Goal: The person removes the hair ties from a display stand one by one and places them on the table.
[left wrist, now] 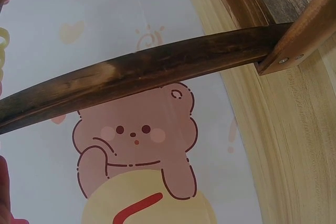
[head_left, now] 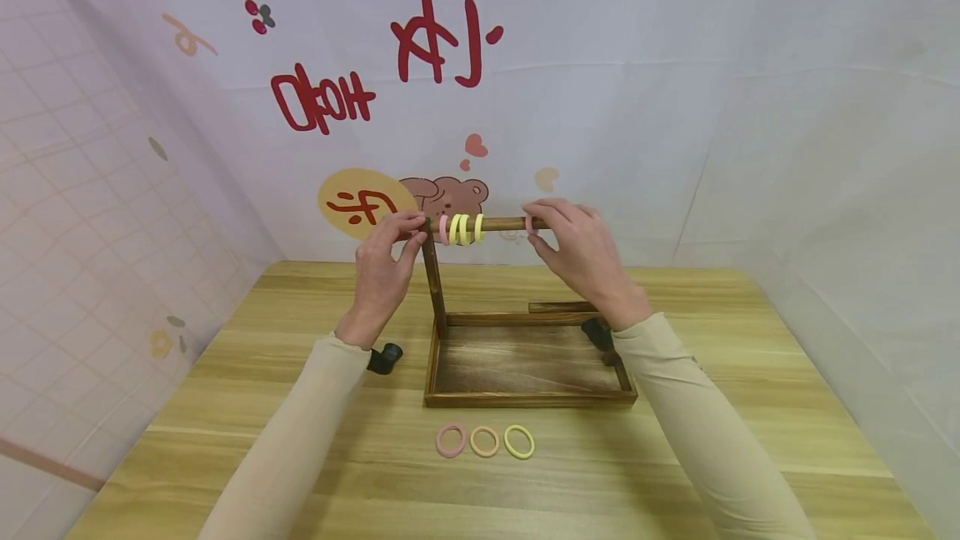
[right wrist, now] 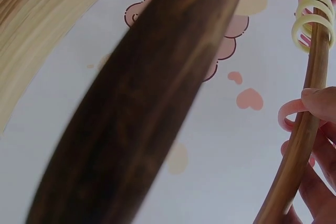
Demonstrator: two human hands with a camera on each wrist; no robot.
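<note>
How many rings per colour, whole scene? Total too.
Pink rings: 3
Yellow rings: 4
Peach ring: 1
Total: 8

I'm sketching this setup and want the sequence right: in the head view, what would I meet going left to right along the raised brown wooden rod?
Bare left hand → round pink ring → three round yellow rings → bare right hand pinching another round pink ring.
</note>
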